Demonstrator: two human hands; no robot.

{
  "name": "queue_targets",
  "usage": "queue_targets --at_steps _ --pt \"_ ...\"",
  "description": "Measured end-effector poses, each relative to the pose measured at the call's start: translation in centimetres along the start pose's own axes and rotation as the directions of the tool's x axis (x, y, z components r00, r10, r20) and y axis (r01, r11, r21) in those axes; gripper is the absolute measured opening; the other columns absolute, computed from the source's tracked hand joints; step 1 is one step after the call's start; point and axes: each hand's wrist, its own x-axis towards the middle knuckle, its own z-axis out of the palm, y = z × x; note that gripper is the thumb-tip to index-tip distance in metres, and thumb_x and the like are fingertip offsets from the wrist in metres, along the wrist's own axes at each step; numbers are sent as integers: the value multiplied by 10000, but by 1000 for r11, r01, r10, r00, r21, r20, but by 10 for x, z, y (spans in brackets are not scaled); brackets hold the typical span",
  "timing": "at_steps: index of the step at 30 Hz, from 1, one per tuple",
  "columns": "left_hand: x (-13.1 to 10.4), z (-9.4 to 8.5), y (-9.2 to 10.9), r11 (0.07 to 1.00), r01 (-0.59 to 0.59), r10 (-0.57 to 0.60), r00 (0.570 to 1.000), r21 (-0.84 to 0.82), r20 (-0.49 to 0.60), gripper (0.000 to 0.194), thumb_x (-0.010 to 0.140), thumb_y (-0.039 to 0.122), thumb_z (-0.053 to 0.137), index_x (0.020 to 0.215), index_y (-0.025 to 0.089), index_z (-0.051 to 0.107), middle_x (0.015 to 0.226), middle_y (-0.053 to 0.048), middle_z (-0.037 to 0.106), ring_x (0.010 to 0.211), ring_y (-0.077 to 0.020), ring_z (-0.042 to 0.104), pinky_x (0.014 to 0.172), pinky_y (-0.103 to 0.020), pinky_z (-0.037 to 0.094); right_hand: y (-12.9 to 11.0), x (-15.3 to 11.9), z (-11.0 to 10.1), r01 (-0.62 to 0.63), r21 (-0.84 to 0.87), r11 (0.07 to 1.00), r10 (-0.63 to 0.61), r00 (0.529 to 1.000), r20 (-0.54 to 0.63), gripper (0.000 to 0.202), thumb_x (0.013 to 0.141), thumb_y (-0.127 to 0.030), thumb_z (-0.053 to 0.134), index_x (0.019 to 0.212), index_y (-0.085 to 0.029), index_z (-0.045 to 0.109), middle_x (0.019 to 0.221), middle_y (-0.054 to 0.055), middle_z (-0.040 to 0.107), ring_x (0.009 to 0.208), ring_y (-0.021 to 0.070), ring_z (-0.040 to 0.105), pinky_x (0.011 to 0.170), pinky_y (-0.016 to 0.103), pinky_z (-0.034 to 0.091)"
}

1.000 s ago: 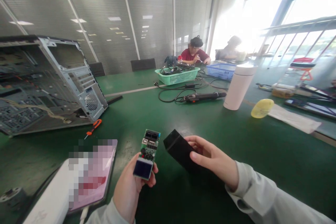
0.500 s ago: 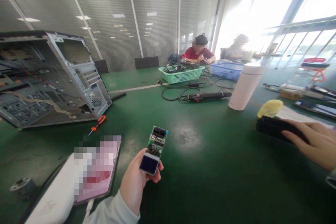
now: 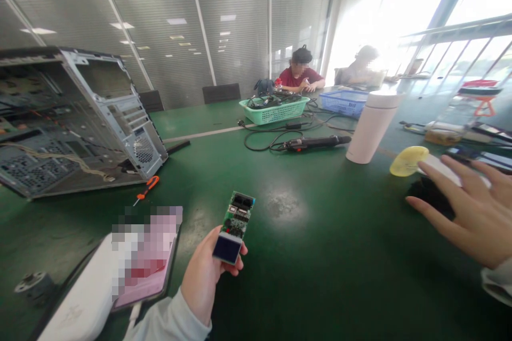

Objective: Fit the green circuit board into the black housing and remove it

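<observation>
My left hand (image 3: pixel 202 272) is closed around a green circuit board (image 3: pixel 239 219), held upright with its small dark display (image 3: pixel 227 249) at the lower end. Over on the right, my right hand (image 3: pixel 474 216) has its fingers spread above a black object (image 3: pixel 431 197), partly hidden beneath it; I cannot make out its kind or whether the fingers touch it. A yellow rounded thing (image 3: pixel 408 161) lies just beyond those fingertips.
An open computer case (image 3: pixel 144 117) stands at the left, an orange-handled screwdriver (image 3: pixel 150 186) beside it. Nearer are a phone (image 3: pixel 156 277) and white power bank (image 3: pixel 80 293). Farther off are an electric screwdriver (image 3: pixel 316 143), pink bottle (image 3: pixel 370 128), green basket (image 3: pixel 276 112) and blue basket (image 3: pixel 344 104). Two people sit beyond.
My right hand has let go of the black object, its fingers now spread, and the object sits slightly farther right. The left hand still holds the circuit board in nearly the same place.
</observation>
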Motion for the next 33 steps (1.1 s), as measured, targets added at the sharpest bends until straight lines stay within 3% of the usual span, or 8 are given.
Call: queue_targets --at_steps 5,11,13,16,19,22,30,33 --pt "2 2 -1 999 0 2 1000 48 -31 262 669 413 620 602 159 609 518 -34 659 394 -139 555 370 -230 400 -71 18 1 118 -64 991 -123 990 -73 503 896 -480 372 1320 -223 456 1347 158 433 1323 424 281 1064 664 172" --pt "-9 4 -10 946 -194 214 976 259 -50 242 795 438 573 839 212 647 729 -15 682 636 -195 639 527 -277 502 -139 20 18 120 418 901 -177 979 100 399 916 -394 440 1282 -241 472 1272 84 536 1249 248 419 1056 483 347" --pt "-15 2 -12 793 -422 411 903 440 125 210 867 357 505 855 225 668 799 -38 693 756 -219 658 672 -306 510 -164 19 24 52 607 793 -220 953 206 419 934 -414 411 1308 -227 447 1250 80 559 1179 200 494 1005 406 417" --pt "-23 -1 -16 500 -702 643 693 507 325 213 889 265 484 900 255 697 945 -67 707 881 -234 662 789 -310 471 -193 20 31 8 751 660 -361 880 307 486 915 -509 414 1298 -216 474 1121 70 630 994 177 599 868 349 488" --pt "-24 -7 -22 329 -798 773 534 505 341 205 895 249 497 949 292 690 1052 -65 688 894 -228 666 787 -306 480 -208 22 33 52 786 617 -454 838 301 564 840 -627 471 1198 -200 556 997 62 659 889 184 619 787 329 487" --pt "-21 -13 -25 130 -837 776 420 532 471 237 913 177 467 1066 287 610 1154 -64 613 972 -209 630 797 -294 495 -209 22 33 146 780 609 -477 853 213 587 803 -646 522 1166 -185 555 993 66 646 888 184 608 769 314 479" --pt "-17 -14 -22 -13 -855 721 351 519 597 286 906 60 431 1148 209 468 1199 -74 501 1109 -168 525 943 -254 412 -200 18 40 392 651 650 -546 837 42 333 946 -399 413 1188 -193 510 1063 78 584 933 171 542 793 310 476" --pt "-19 -11 -20 0 -856 714 362 517 599 286 903 59 432 1144 210 458 1187 -68 500 1109 -160 525 949 -235 407 -199 20 41 433 650 624 -570 822 0 421 916 -503 432 1194 -197 510 1020 68 590 891 164 539 753 291 473"
